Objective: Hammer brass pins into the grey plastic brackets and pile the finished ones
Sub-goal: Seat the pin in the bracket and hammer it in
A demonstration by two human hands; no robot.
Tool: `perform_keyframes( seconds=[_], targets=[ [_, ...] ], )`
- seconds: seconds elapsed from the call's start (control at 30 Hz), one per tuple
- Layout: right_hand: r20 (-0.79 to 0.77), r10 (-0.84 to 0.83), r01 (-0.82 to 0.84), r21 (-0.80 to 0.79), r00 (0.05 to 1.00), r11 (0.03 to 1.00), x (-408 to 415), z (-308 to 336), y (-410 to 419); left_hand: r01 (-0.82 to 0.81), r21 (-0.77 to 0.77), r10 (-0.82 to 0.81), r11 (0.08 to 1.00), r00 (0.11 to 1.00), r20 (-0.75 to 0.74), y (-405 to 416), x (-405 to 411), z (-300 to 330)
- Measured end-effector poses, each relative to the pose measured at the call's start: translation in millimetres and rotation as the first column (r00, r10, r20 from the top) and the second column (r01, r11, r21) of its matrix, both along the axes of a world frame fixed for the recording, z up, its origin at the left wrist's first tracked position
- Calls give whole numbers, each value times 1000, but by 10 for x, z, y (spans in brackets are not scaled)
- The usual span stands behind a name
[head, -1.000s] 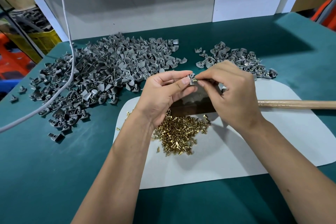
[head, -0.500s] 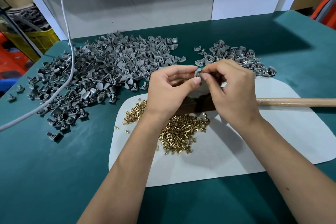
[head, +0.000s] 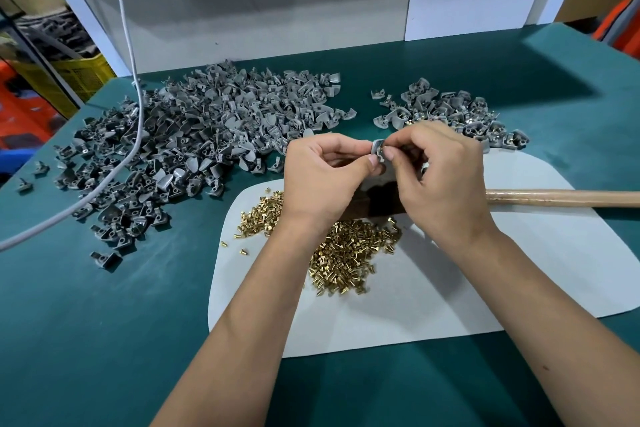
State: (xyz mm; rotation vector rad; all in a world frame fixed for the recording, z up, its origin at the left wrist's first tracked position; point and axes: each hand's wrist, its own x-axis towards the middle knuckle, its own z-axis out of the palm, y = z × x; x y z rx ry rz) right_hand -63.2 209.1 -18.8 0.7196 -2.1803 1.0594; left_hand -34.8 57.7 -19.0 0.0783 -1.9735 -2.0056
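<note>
My left hand [head: 329, 177] pinches a small grey plastic bracket [head: 378, 149] between thumb and fingers above the white mat. My right hand [head: 440, 177] meets it from the right, fingertips pinched at the bracket; any pin between them is hidden. Loose brass pins [head: 349, 253] lie heaped on the mat under my wrists. A big heap of grey brackets [head: 194, 135] spreads at the left, a smaller pile of brackets with pins [head: 450, 111] at the back right. A hammer lies behind my hands, its wooden handle [head: 561, 198] pointing right, its dark head [head: 381, 204] mostly hidden.
A white mat [head: 450, 295] covers the green table [head: 104, 340] in front of me. A grey cable [head: 135, 107] hangs down over the left heap. A white panel [head: 277, 10] closes off the back; yellow and orange crates stand beyond the left edge.
Both hands stay together on the bracket. The right fingertips have closed further onto it, and the brass pin seen at the bracket a second ago no longer shows.
</note>
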Motion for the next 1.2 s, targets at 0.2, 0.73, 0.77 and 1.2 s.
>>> perform_keyframes(
  seconds=[0.2, 0.73, 0.77, 1.2],
  targets=[
    [-5, 9, -9, 9, 1000, 1000, 10, -26, 3, -4, 24, 3, 1000, 999, 47, 25, 6, 2],
    [14, -26, 26, -10, 1000, 1000, 61, -27, -38, 4, -52, -3, 999, 1000, 31, 30, 23, 29],
    [18, -30, 31, -11, 999, 999, 65, -33, -43, -1, -66, 2, 998, 1000, 22, 31, 23, 29],
    [154, 18, -29, 69, 988, 997, -87, 78, 122, -150, -599, 63, 786, 984, -164, 14, -3, -18]
  ],
)
